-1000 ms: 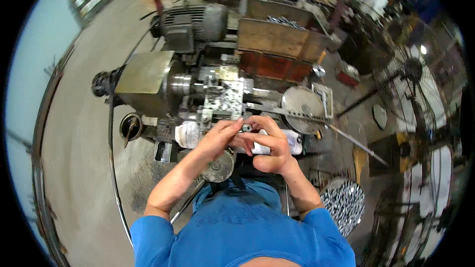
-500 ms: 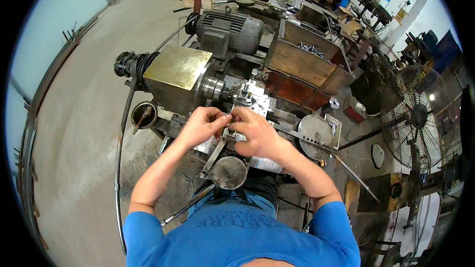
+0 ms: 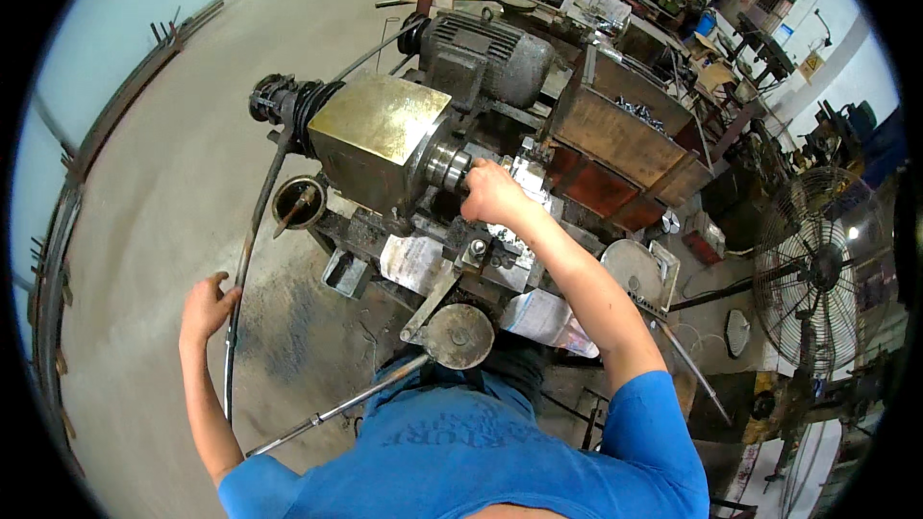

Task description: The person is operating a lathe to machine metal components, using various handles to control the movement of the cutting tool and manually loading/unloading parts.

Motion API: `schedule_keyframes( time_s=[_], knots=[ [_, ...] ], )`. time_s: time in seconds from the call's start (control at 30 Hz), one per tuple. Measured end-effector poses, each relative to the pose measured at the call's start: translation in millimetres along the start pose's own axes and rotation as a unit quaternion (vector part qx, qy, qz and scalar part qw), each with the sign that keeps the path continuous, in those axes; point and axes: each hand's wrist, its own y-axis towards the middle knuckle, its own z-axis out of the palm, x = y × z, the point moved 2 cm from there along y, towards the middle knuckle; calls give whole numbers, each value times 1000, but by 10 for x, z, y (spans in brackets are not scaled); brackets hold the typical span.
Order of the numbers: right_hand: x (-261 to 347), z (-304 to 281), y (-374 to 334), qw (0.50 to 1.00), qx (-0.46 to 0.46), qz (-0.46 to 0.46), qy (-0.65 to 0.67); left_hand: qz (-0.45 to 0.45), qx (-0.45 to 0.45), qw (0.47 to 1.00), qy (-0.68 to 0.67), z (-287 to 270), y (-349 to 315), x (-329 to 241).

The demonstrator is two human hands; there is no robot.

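Apart, the left hand (image 3: 206, 308) spreads by a rod (image 3: 230, 358), likely for leverage; the right hand (image 3: 494, 196) meets the spindle (image 3: 445, 167), grip hidden.

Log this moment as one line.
left hand: at long rod, contact unclear | right hand: at shiny spindle, held item unclear | nearby: motor, wooden box

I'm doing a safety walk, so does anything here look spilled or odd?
Yes: a dark stain marks the paler floor between the left hand and the round plate. It looks like a spill or built-up grime; I can't tell which.
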Motion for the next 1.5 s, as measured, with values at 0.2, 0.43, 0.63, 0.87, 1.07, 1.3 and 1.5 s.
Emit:
schedule_keyframes(
  time_s=[0.2, 0.43, 0.63, 0.87, 1.07, 1.3, 1.5],
  knots=[
    [42, -142, 120, 979, 13, 141, 148, -58, -40, 996, -50, 597, 72, 106],
    [131, -229, 178, 979, -52, 132, 144, -20, -143, 958, 247, 137, 877, 1145],
    [96, -178, 85, 989, -78, 69, 107, -50, -166, 965, 199, 125, 1236, 1339],
    [29, -703, -814, 959, -224, 20, 172, -38, -146, 962, -228, 1676, 1013, 151],
    [-566, -760, -2054, 951, -231, 167, 119, 149, 73, 973, 160, 2510, 1024, -533],
    [-1778, -246, -3902, 867, -170, 468, -12, 235, 79, 933, 260, 2449, 1320, -497],
    [-2418, 700, -5847, 749, -65, 604, -264, 39, 149, 986, 60, 2400, 1236, -20]
  ],
)
